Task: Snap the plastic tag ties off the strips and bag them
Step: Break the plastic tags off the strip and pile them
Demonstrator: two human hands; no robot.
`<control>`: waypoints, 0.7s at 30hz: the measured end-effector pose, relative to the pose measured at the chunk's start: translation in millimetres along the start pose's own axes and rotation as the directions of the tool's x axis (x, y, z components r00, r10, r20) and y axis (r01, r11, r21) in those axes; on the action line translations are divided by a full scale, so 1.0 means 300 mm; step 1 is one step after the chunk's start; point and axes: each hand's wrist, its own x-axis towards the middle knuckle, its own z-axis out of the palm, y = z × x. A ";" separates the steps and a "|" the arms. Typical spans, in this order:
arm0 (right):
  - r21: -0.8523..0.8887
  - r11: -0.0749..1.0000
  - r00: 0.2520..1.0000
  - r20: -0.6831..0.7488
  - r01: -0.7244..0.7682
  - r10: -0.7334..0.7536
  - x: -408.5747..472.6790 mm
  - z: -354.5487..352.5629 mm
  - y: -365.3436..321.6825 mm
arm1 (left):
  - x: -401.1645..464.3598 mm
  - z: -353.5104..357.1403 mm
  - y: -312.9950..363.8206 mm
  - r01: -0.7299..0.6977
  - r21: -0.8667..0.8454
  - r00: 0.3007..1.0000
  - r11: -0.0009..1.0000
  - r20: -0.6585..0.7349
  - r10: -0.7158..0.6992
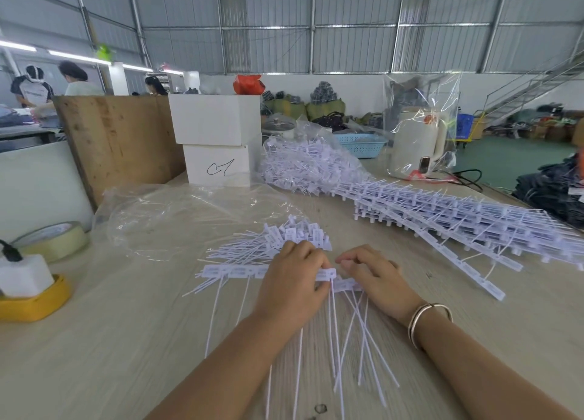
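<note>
A row of white tag ties on a strip [227, 272] lies across the wooden table [126, 340] right in front of me, tails pointing toward me. My left hand [290, 280] grips the strip at its right part, fingers curled over the tag heads. My right hand [376, 272] pinches the tags just right of it, fingers curled. A loose pile of snapped-off ties [284, 239] sits just beyond my hands. An empty clear plastic bag [177, 217] lies behind and left of that pile. A stack of full strips [458, 217] stretches along the right.
A heap of loose ties in an open bag [309, 166] lies further back. White boxes [218, 141], a wooden board [120, 144], a tape roll [53, 239], a yellow-based white block [28, 290] at left, a bagged kettle [417, 141] and blue basket [363, 144] ring the table. People work far left.
</note>
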 end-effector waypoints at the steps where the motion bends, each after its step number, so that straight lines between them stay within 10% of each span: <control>1: 0.052 0.999 1.000 0.008 -0.003 0.003 0.000 -0.003 -0.001 | 0.000 0.002 0.004 -0.005 0.009 1.000 1.000 -0.008 0.005; 21: 0.285 0.957 0.984 0.177 -0.049 -0.003 0.000 -0.022 0.004 | -0.008 0.010 -0.005 -0.005 0.062 0.986 0.998 0.169 -0.006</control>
